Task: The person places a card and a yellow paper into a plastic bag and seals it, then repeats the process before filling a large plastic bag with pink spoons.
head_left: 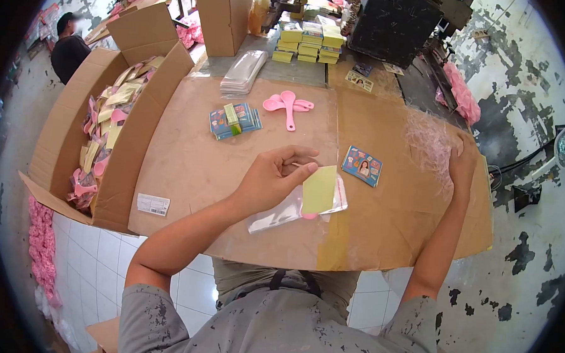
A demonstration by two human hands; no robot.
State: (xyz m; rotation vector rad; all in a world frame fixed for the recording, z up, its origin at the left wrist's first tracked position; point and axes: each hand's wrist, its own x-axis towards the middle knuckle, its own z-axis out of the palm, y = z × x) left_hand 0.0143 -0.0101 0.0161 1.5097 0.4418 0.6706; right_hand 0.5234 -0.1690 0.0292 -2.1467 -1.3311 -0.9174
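My left hand [276, 174] pinches a pale yellow card [320, 187] between thumb and fingers, above the table's middle. Under the card lies a clear plastic bag [274, 215], with a bit of a pink spoon [308, 215] showing below the card's lower edge. My right hand [463, 162] rests at the table's right side, against a tangled heap of clear plastic strips [428, 139]; how its fingers are set is unclear. A blue printed card [362, 166] with a portrait lies right of the bag. Several pink spoons [290, 107] lie beyond my left hand.
A banded stack of blue cards [234, 121] and a pile of clear bags [244, 74] lie farther back. At left stands an open carton [123, 150] full of packed pink spoons. Yellow card stacks [308, 42] and a black box [395, 27] stand behind. A person [68, 50] is at far left.
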